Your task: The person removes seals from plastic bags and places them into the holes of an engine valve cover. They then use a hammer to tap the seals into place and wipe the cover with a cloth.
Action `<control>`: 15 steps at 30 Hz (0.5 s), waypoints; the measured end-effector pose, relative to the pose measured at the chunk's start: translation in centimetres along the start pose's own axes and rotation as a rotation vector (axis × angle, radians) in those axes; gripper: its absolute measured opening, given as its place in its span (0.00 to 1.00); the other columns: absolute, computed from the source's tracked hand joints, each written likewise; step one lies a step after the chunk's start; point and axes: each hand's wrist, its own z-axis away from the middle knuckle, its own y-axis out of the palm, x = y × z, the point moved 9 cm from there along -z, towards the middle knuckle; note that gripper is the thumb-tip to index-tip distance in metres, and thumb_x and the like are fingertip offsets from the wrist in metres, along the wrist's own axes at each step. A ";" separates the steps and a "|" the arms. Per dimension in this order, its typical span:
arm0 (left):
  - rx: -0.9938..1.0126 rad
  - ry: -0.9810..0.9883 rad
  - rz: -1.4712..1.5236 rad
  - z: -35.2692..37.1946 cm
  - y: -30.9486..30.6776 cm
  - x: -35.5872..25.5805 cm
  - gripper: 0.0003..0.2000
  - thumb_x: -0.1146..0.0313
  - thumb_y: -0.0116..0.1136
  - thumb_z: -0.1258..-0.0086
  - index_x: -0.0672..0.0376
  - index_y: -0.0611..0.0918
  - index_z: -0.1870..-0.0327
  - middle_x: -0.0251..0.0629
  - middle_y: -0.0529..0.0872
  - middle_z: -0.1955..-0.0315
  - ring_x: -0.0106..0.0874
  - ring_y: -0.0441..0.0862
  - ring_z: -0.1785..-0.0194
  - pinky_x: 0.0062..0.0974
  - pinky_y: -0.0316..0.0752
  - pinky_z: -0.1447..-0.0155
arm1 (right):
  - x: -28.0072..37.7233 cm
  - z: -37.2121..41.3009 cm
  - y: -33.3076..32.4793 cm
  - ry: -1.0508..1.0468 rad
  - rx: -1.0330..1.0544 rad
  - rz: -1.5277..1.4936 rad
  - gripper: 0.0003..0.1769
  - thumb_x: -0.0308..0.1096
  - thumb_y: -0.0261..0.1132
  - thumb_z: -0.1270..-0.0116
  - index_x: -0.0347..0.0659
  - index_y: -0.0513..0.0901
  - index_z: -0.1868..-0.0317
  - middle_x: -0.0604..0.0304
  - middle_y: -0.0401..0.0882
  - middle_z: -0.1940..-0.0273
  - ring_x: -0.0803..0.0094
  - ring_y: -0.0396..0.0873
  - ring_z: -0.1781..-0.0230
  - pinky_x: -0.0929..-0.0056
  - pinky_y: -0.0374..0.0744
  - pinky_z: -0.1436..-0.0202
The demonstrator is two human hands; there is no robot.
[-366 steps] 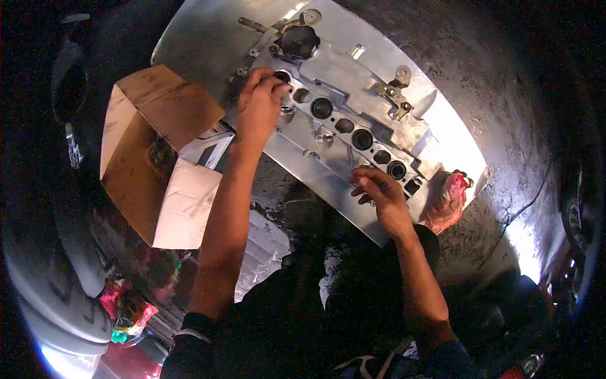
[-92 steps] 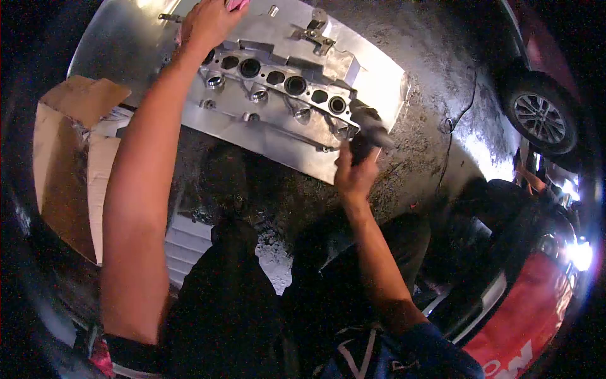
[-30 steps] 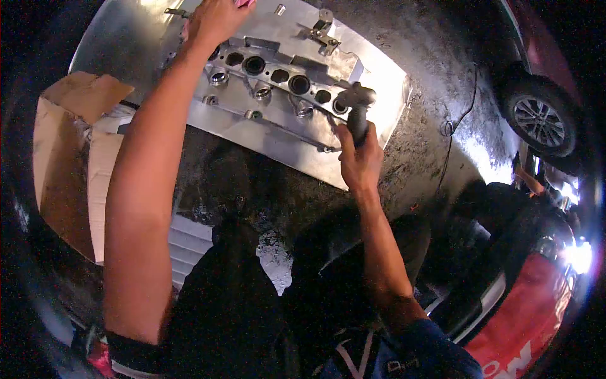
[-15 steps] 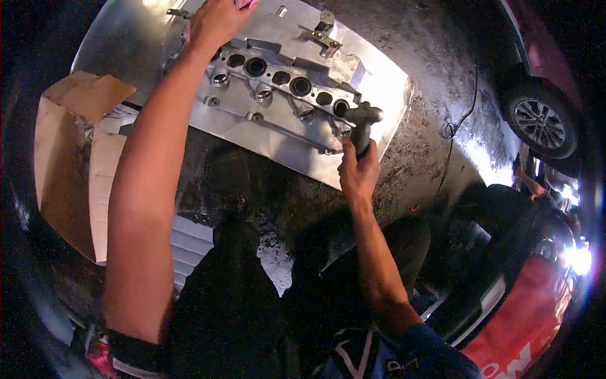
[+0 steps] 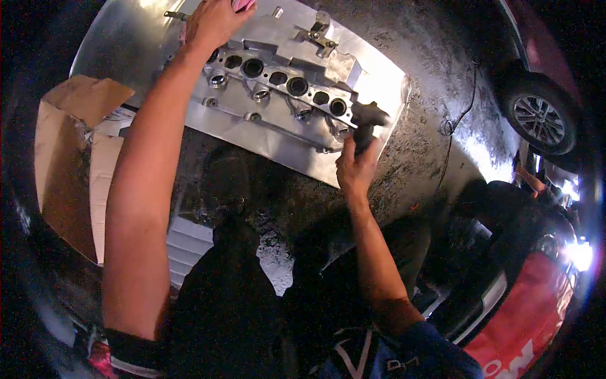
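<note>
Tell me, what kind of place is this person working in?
Most likely a car repair workshop: there's a metal engine part with round openings, a hammer in the right hand, and a car wheel nearby.

Open space lies between left hand (image 5: 213,26) and hammer (image 5: 367,121).
</note>
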 end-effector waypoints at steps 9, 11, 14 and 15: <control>0.052 0.008 -0.030 0.0 0.5 0.2 0.27 0.52 0.67 0.29 0.58 0.77 0.36 0.47 0.82 0.41 0.50 0.83 0.41 0.44 0.80 0.40 | 2.9 -1.2 -0.1 -0.155 -0.038 0.033 0.19 0.46 0.67 0.24 0.37 0.74 0.53 0.41 0.86 0.70 0.42 0.87 0.69 0.47 0.79 0.66; 0.045 0.002 -0.031 -0.3 0.5 -0.1 0.27 0.52 0.66 0.29 0.58 0.77 0.35 0.47 0.82 0.41 0.50 0.83 0.40 0.44 0.80 0.39 | 2.3 -2.0 0.1 -0.056 0.052 0.121 0.20 0.46 0.68 0.24 0.37 0.74 0.52 0.40 0.87 0.68 0.40 0.87 0.67 0.46 0.79 0.65; 0.032 0.015 -0.082 -0.1 1.5 0.6 0.27 0.51 0.65 0.27 0.59 0.77 0.34 0.47 0.82 0.41 0.50 0.83 0.40 0.44 0.80 0.39 | 4.1 -1.6 -0.6 -0.088 0.051 -0.034 0.21 0.46 0.67 0.24 0.37 0.73 0.48 0.35 0.86 0.67 0.33 0.85 0.64 0.41 0.79 0.63; 0.030 0.048 -0.071 0.0 1.3 0.5 0.28 0.50 0.64 0.27 0.59 0.77 0.34 0.47 0.82 0.40 0.50 0.83 0.40 0.44 0.80 0.39 | 4.1 -1.4 -0.4 -0.094 0.032 0.023 0.20 0.45 0.67 0.24 0.37 0.74 0.49 0.35 0.86 0.67 0.33 0.85 0.64 0.42 0.79 0.62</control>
